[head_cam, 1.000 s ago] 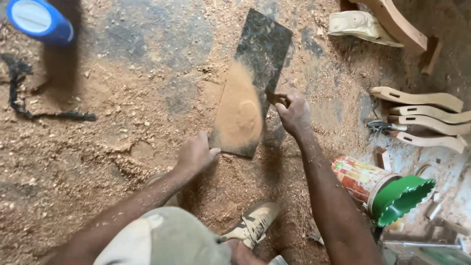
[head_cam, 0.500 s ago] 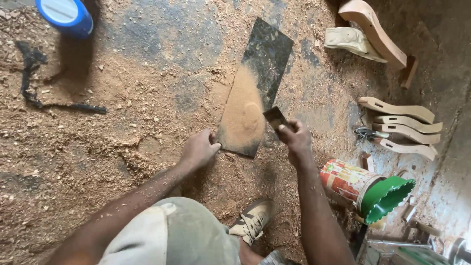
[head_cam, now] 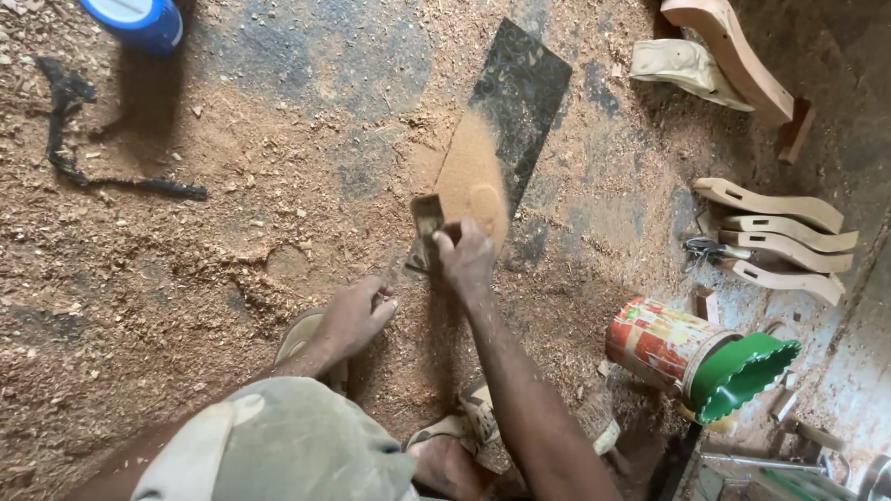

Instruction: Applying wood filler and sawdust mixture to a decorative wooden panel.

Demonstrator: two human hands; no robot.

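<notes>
A dark rectangular slab point(head_cam: 518, 102) lies on the sawdust-covered floor, with a mound of fine sawdust point(head_cam: 473, 181) heaped on its near half. My right hand point(head_cam: 465, 260) is over the slab's near end and grips a small flat scraper piece point(head_cam: 427, 218) that stands at the left edge of the mound. Just short of the slab's near left corner, my left hand point(head_cam: 357, 315) rests low with its fingers curled; I cannot tell whether it holds anything.
A tin with a green scalloped lid point(head_cam: 701, 357) lies on its side at the right. Curved wooden pieces point(head_cam: 780, 232) are stacked further right, with another point(head_cam: 729, 51) at the top. A blue container point(head_cam: 135, 19) and a black cord point(head_cam: 70, 139) are at the upper left. Shavings cover the floor point(head_cam: 186, 269).
My right hand has carried the scraper from the right side of the slab to the mound's left edge. My left hand has drawn back from the slab's corner.
</notes>
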